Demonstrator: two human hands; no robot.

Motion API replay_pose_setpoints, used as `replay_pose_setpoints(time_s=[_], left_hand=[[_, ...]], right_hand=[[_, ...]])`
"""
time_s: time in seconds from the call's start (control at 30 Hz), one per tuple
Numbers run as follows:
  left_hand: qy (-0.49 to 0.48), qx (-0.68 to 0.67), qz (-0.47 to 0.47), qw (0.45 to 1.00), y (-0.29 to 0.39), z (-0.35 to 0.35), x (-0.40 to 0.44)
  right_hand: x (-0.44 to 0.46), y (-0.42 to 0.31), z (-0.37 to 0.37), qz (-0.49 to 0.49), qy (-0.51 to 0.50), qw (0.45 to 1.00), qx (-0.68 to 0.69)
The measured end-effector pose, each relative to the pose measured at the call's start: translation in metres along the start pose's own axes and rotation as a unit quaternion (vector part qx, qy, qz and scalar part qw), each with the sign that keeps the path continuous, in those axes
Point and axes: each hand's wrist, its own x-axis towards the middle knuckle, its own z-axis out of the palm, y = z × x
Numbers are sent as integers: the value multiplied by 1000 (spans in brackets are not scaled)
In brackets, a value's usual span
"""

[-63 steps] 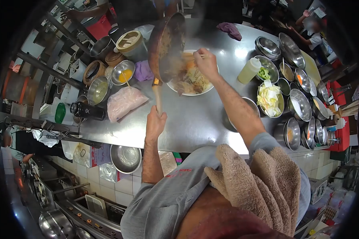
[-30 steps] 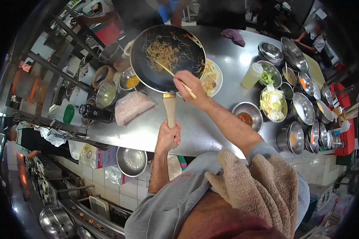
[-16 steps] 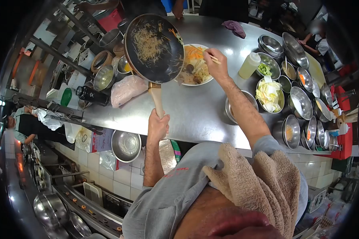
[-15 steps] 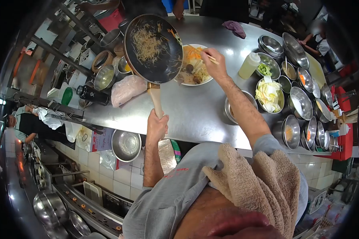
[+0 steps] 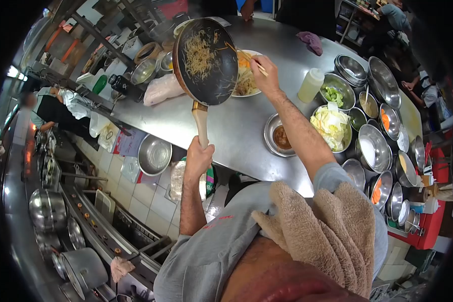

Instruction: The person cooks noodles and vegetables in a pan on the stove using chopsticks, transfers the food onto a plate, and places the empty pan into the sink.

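My left hand is wrapped round the pale handle of a dark frying pan. Tilted to the right, the pan overlaps the near side of a white plate of mixed food. Thin noodle-like strands cling to the pan's inside, with an orange strip near its right wall. My right hand pinches wooden chopsticks, whose tips reach the pan's right rim. Orange shreds and pale strands show on the plate; the pan hides its left part.
Right of my forearm stand a squeeze bottle, a bowl of chopped cabbage and several metal bowls. A bowl of brown sauce sits nearer. A plastic bag lies left of the pan, and a purple cloth at the back.
My view has turned, shifting the surroundings. The pan leans more over the plate and covers more of it. The chopsticks have moved from above the plate to the pan's rim.
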Motion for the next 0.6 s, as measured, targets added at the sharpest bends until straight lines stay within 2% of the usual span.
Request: replay_pose_setpoints(time_s=[0.07,0.2,0.27,0.4,0.5,0.57,0.6], left_hand=[[6,11,6,1000,0,6,-6],[22,64,8,998,0,9,-12],[30,100,16,994,4,7,-12],[53,119,76,989,-16,1,4],[47,78,59,994,2,-5,5],[58,34,51,996,12,-10,5],[55,31,52,997,15,-12,7]], right_hand=[[9,-11,0,-77,-60,993,70],[23,7,6,-63,-82,994,39],[23,18,3,-6,-118,992,-41],[21,6,-6,29,-110,993,-33],[27,-3,-4,71,-43,997,3],[19,-21,-17,225,-115,966,60],[11,-24,-20,224,-114,966,57]])
